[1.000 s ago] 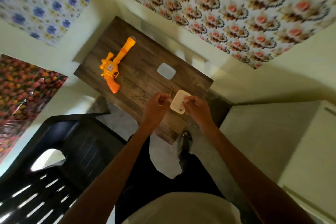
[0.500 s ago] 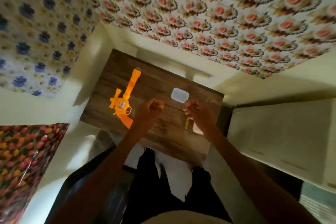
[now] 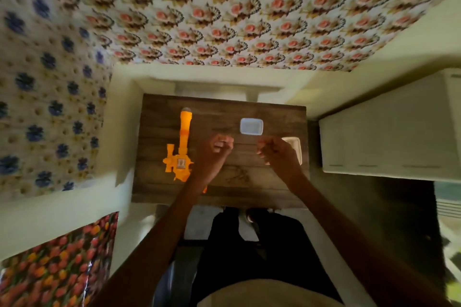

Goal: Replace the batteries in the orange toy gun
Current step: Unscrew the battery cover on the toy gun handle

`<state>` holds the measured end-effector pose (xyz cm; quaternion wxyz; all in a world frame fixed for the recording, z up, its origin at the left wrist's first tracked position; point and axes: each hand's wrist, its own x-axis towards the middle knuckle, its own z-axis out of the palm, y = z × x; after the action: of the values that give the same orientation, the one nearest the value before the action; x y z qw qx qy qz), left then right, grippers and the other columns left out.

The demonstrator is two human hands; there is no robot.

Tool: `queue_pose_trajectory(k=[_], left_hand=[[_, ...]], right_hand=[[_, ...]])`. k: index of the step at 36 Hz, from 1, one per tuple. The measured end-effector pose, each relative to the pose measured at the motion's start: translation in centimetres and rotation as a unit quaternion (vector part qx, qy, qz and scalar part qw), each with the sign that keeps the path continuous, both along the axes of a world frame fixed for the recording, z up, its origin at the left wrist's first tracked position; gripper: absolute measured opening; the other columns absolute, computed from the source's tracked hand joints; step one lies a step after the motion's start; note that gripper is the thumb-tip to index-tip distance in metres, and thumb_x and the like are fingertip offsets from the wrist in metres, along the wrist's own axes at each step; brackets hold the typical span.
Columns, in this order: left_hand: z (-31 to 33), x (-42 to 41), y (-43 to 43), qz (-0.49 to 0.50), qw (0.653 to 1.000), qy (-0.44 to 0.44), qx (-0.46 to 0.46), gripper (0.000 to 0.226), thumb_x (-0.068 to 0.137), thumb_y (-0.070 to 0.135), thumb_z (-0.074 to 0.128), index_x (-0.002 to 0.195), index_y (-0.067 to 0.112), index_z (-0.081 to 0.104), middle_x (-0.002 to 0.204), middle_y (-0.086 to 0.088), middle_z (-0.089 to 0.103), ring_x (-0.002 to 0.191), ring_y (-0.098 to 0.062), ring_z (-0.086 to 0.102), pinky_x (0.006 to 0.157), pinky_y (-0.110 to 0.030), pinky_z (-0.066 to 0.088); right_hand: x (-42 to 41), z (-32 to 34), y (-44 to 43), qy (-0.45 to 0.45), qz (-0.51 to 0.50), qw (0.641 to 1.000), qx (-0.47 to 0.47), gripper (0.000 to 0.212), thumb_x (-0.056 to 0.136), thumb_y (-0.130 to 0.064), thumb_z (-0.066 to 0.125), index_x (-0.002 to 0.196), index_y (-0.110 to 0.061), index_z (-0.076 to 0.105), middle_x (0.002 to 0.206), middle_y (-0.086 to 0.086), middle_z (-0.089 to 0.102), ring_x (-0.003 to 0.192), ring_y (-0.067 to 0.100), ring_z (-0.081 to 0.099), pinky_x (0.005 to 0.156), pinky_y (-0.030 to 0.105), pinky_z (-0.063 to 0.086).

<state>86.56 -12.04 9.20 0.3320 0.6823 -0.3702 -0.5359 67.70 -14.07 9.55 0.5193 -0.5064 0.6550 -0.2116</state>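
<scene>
The orange toy gun (image 3: 183,147) lies on the left part of the wooden table (image 3: 224,182), barrel pointing away from me, its grip partly hidden under my left forearm. My left hand (image 3: 219,149) hovers just right of the gun with its fingers curled into a fist. About a hand's width to the right, my right hand (image 3: 277,154) is curled the same way. Nothing shows in either hand. No batteries are visible.
A clear plastic lid or box (image 3: 251,126) lies beyond my hands. A beige tray (image 3: 296,143) sits at the table's right edge, partly behind my right hand. A pale cabinet (image 3: 386,132) stands right of the table, and walls close in behind and to the left.
The view has swung to square the table up in front of me. The yellow tool seen by my right hand half a second ago is out of sight. Both hands stay curled.
</scene>
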Motion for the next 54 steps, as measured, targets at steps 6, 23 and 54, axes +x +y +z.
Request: queue_pose_trajectory(k=[6, 23, 54], left_hand=[[0.2, -0.1, 0.9, -0.030, 0.999, -0.026, 0.004, 0.012, 0.091, 0.008, 0.059, 0.100, 0.008, 0.067, 0.095, -0.006, 0.070, 0.090, -0.022, 0.066, 0.077, -0.027, 0.051], [-0.7, -0.7, 2.2, 0.011, 0.998, -0.066, -0.022, 0.009, 0.094, 0.015, 0.058, 0.099, 0.019, 0.065, 0.101, -0.006, 0.070, 0.093, -0.019, 0.066, 0.076, -0.025, 0.050], [-30.2, 2.7, -4.9, 0.003, 0.990, -0.041, -0.136, 0.011, 0.081, 0.036, 0.057, 0.089, 0.034, 0.065, 0.086, 0.010, 0.069, 0.088, -0.015, 0.067, 0.084, -0.035, 0.053]], right_hand=[[-1.2, -0.6, 1.4, 0.008, -0.042, 0.999, 0.013, 0.010, 0.092, -0.022, 0.062, 0.095, -0.013, 0.065, 0.082, 0.001, 0.073, 0.076, 0.014, 0.071, 0.072, 0.031, 0.056], [-1.4, -2.4, 1.0, -0.057, -0.010, 0.998, 0.027, 0.003, 0.094, -0.012, 0.060, 0.092, -0.013, 0.062, 0.077, -0.001, 0.069, 0.066, 0.005, 0.067, 0.063, 0.018, 0.054], [7.2, -29.9, -3.7, -0.065, -0.062, 0.985, -0.150, 0.010, 0.092, -0.025, 0.061, 0.098, -0.022, 0.068, 0.086, -0.002, 0.072, 0.081, 0.015, 0.070, 0.073, 0.047, 0.059]])
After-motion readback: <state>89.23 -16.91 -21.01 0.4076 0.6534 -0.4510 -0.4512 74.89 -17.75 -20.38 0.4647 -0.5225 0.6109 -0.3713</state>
